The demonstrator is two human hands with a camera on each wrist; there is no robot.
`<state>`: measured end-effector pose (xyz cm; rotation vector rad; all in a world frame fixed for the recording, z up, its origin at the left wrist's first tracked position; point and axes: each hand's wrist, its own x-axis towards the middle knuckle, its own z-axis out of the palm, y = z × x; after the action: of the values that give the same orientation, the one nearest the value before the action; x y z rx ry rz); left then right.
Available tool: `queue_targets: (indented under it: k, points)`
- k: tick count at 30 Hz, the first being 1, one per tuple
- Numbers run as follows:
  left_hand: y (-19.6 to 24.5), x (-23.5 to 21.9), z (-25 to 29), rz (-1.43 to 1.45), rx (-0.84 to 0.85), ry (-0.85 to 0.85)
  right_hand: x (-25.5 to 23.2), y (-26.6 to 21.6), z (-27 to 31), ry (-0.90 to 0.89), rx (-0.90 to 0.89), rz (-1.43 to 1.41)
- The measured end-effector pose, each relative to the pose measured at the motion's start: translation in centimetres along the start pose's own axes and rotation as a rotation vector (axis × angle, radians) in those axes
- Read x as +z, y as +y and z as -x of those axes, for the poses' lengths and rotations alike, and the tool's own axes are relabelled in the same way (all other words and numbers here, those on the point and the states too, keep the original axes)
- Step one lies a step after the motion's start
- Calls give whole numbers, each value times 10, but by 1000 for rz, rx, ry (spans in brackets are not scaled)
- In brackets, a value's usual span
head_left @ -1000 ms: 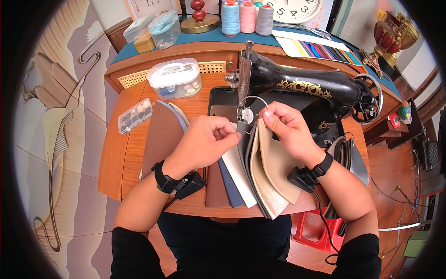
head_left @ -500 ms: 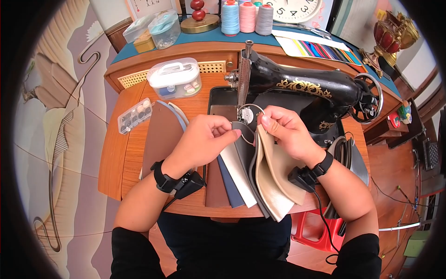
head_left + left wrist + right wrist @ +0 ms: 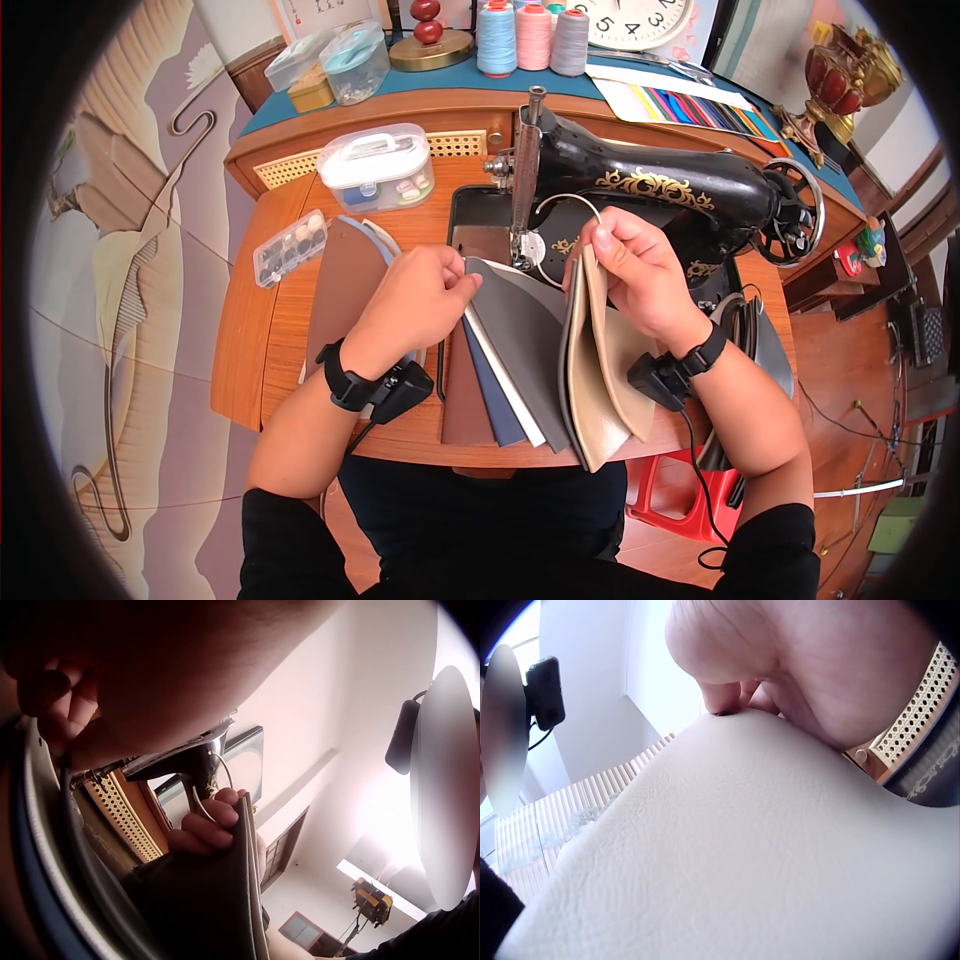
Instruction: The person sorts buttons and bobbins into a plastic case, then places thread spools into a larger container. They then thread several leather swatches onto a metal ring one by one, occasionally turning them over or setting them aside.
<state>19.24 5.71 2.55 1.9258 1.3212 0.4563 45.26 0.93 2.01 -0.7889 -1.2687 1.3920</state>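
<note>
My left hand pinches the top corner of a dark grey leather swatch between thumb and fingers. White, navy and brown swatches fan out under it. My right hand pinches a stack of beige swatches, with another dark grey edge along its left side, and a thin metal ring. The ring stands open, its ends apart on the left side. In the right wrist view a pale grained swatch hangs below the fingers. The left wrist view shows the ring above the right fingertips.
A black sewing machine stands just behind the hands. More brown swatches, a clear button box and a lidded clear case lie at left. Another dark swatch bundle sits at right. Thread spools line the back shelf.
My left hand has moved left with the dark grey swatch, off the ring and away from the beige stack. My right hand has shifted slightly right and up with the ring and beige swatches.
</note>
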Motion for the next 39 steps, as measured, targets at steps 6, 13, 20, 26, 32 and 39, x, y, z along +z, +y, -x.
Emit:
queue_targets:
  k: [6,13,20,26,32,39]
  points:
    - [-7,11,-1,18,202,213,7,8,-1,-7,-22,-66]
    - [13,9,5,539,156,-307,7,17,-3,-25,-6,-18]
    - [11,8,4,537,239,-394,11,16,-2,-54,-6,45]
    - [7,12,2,576,263,-399,15,13,-2,-69,-80,70]
    - [8,10,2,490,216,-353,11,19,-4,-54,-151,127]
    - [9,12,3,437,215,-149,11,12,-1,54,-54,257]
